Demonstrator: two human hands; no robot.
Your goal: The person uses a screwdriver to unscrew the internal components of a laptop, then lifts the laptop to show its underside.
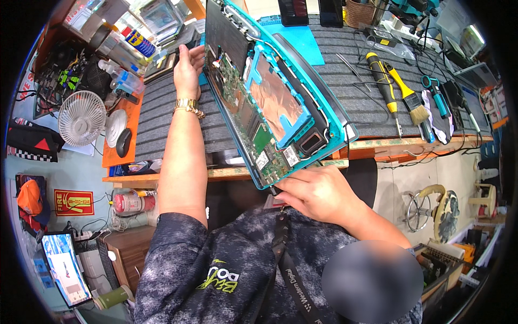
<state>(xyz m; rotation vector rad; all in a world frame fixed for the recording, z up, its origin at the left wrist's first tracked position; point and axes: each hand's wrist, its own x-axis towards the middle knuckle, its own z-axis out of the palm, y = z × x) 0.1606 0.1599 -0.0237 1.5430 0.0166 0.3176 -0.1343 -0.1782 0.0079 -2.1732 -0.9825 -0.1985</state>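
A teal-edged laptop (249, 116) is tilted up over the table's front edge, its cover off and inside showing. Green circuit board, a copper-coloured foil sheet (276, 97) and a black speaker (311, 142) are exposed. My left hand (189, 67) supports its left side, palm against the edge; some fingers go out of sight behind it. At the near corner my right hand (318, 193) is closed, fingertips on a small black piece (273, 190) that looks like a plug, against the laptop's edge. The fingers partly hide it.
On the ridged grey mat (345, 81) lie a yellow-black screwdriver (383, 83), a yellow brush (407, 97), a teal-handled tool (436, 96) and loose black cables. A white fan (82, 118) and bottles (137, 42) stand left. A stool (447, 216) stands on the floor at right.
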